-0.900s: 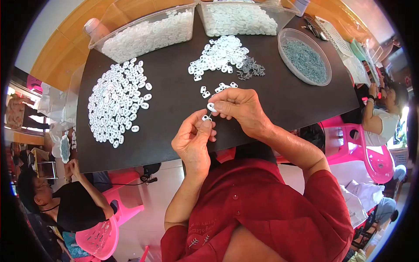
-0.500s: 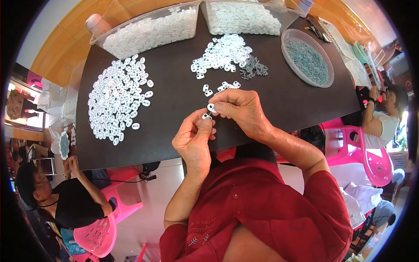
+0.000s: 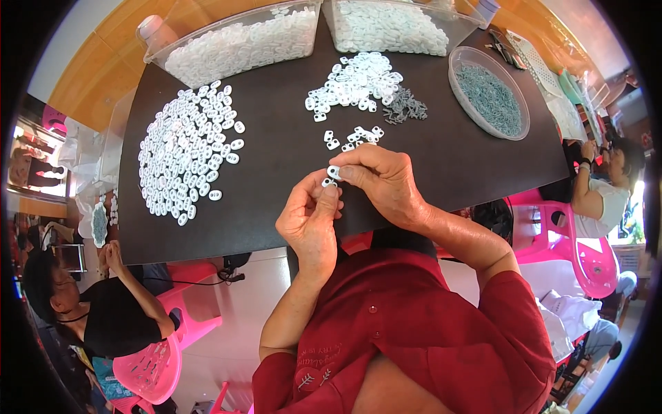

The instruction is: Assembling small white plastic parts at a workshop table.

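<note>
Just above the table's near edge, my left hand (image 3: 310, 224) pinches a small white plastic piece (image 3: 328, 183) with a dark hole, between thumb and fingertips. A second white plastic piece (image 3: 334, 171), rounded and holed, is in the closed thumb and fingers of my right hand (image 3: 387, 185). The two pieces meet or nearly meet; fingertips partly cover them. Beyond my hands lie several loose white pieces (image 3: 363, 134). Farther back are a heap of white pieces (image 3: 358, 79) and a small pile of grey pins (image 3: 405, 108). On the left spreads a large group of oval white pieces (image 3: 183, 155).
Two clear bins (image 3: 238, 63) (image 3: 393, 36) of white pieces line the far edge of the dark table (image 3: 276, 138). A round tub (image 3: 522, 127) of grey-green pins stands at right, near pliers (image 3: 507, 50). People sit on pink chairs (image 3: 148, 369) at both sides.
My hands have brought the two white pieces closer together; the thin gap between them has narrowed. The whole view has shifted slightly.
</note>
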Motion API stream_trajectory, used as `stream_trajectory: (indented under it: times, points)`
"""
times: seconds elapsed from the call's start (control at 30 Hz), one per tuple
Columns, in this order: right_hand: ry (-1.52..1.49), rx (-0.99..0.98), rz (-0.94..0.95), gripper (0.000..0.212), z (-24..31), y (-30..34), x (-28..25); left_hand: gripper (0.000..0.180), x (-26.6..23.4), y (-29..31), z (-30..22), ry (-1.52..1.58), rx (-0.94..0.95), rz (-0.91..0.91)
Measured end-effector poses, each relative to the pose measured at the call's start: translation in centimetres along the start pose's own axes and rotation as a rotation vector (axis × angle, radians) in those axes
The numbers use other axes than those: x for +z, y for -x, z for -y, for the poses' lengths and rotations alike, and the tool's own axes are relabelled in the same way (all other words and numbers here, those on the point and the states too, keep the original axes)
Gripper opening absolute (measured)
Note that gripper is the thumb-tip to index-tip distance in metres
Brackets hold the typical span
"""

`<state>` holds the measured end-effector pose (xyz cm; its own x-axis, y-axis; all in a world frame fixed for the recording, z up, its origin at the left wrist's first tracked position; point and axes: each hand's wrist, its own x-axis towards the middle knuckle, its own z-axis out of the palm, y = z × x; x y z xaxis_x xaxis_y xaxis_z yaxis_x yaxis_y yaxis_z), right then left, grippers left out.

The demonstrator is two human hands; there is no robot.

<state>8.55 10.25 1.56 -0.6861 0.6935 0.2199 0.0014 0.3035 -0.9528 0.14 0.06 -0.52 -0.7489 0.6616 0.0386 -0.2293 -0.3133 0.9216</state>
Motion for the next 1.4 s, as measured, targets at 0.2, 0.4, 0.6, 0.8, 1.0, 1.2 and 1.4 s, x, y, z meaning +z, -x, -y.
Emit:
stream_trajectory:
  times: [0.2, 0.4, 0.6, 0.8, 1.0, 1.2, 1.4]
  points:
    - [0.013, 0.042, 0.061, 0.013, 0.2, 0.2, 0.1, 0.024, 0.1, 0.0, 0.2, 0.014, 0.006, -0.011]
    - [0.033, -0.019, 0.028, 0.013, -0.2, 0.5, 0.2, 0.024, 0.1, 0.0, 0.4, 0.061, -0.015, 0.013]
    - [0.132, -0.098, 0.022, 0.012, 0.0, 0.6, 0.2, 0.026, -0.1, -0.2, 0.4, 0.122, -0.030, 0.065]
    - [0.154, -0.153, 0.027, 0.014, 0.0, 0.8, -0.1, 0.024, 0.2, -0.1, -0.4, 0.114, -0.073, 0.035]
    - [0.187, -0.192, 0.040, 0.028, 0.3, 1.2, 0.0, 0.022, 0.1, -0.3, -0.5, 0.142, -0.063, 0.028]
    - [0.342, -0.397, -0.038, 0.032, -0.6, 1.1, 0.4, 0.020, 0.4, -0.2, -0.6, 0.143, -0.119, -0.020]
    - [0.470, -0.535, -0.081, 0.030, -0.8, 0.9, 0.4, 0.016, 0.2, -0.5, -0.7, 0.069, -0.091, -0.001]
